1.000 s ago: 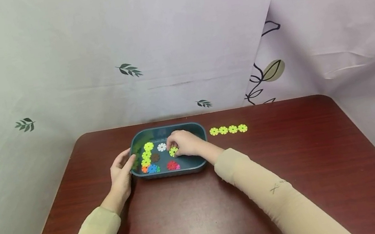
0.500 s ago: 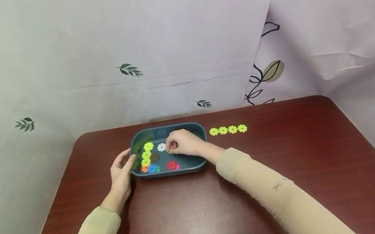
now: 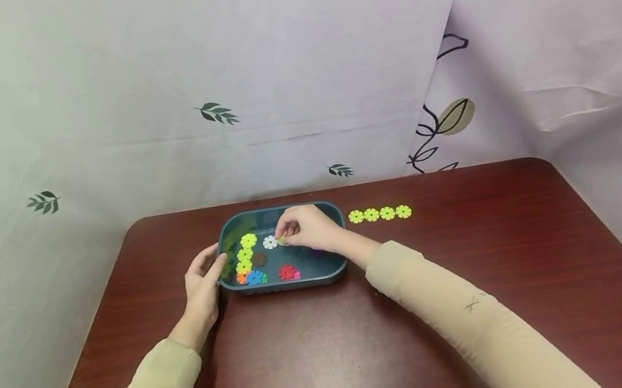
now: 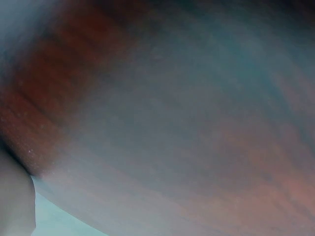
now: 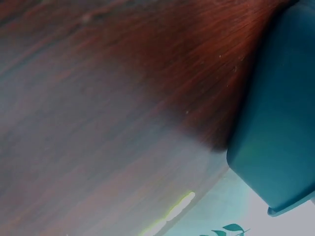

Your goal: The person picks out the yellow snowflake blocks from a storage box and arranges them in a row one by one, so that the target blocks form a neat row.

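Observation:
A dark blue-green tray [image 3: 325, 280] stands near the back of the table. At its left end my left hand [image 3: 203, 293] grips the wall, thumb at the rim. Over the tray's right half, my right hand [image 3: 309, 228] pinches a yellow-green snowflake disc [image 3: 281, 241], mostly hidden by the fingers. Just left of it lies a white disc [image 3: 270, 243]. Also inside are several yellow-green discs [image 3: 244, 254], a brown disc [image 3: 259, 259], a blue disc [image 3: 254, 278] and a red disc [image 3: 287, 272]. The right wrist view shows the tray's outer wall [image 5: 275, 132].
Right of the tray, several yellow-green discs form a row [image 3: 372, 214] on the brown table [image 3: 338, 354]. A pale cloth [image 3: 267, 78] with leaf prints hangs behind the table's back edge. The left wrist view is mostly blurred tabletop.
My right hand has taken hold of the yellow-green disc and lifted it slightly off the tray floor. My left hand keeps its grip on the tray.

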Motion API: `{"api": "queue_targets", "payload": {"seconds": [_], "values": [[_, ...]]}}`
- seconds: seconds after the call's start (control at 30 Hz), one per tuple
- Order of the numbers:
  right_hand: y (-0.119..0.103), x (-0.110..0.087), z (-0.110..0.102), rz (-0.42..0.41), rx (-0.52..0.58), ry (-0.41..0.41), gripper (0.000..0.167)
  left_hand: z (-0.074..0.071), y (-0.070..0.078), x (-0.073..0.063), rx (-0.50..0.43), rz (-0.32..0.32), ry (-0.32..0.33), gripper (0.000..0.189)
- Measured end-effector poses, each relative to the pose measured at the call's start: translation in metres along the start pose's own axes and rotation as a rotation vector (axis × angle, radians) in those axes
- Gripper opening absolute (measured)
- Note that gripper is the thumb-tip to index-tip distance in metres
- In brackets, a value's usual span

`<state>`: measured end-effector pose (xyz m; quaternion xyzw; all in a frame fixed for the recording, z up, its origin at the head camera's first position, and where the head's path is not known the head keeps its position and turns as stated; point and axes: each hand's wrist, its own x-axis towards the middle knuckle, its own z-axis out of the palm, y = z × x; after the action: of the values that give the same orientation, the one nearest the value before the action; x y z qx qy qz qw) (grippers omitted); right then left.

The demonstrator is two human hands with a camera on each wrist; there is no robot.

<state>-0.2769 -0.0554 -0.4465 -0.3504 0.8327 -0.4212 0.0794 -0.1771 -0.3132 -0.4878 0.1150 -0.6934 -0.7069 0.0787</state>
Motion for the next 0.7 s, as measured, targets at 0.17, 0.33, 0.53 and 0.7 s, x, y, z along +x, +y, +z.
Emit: {"api": "queue_targets", "payload": {"seconds": [0.17, 0.33, 0.53, 0.7], "values": [[-0.001, -0.004, -0.005, 0.016, 0.039, 0.037, 0.008, 0.001, 0.001, 0.000, 0.004, 0.006, -0.001, 0.040], [-0.002, -0.007, -0.012, 0.027, 0.045, 0.064, 0.008, 0.002, 0.001, 0.000, 0.017, -0.002, -0.003, 0.043], [0.000, -0.009, -0.022, 0.053, 0.060, 0.105, 0.006, 0.000, 0.000, 0.000, 0.057, -0.026, -0.001, 0.046], [0.003, -0.013, -0.031, 0.087, 0.103, 0.138, 0.007, 0.000, -0.001, 0.000, 0.028, -0.024, 0.005, 0.044]]}}
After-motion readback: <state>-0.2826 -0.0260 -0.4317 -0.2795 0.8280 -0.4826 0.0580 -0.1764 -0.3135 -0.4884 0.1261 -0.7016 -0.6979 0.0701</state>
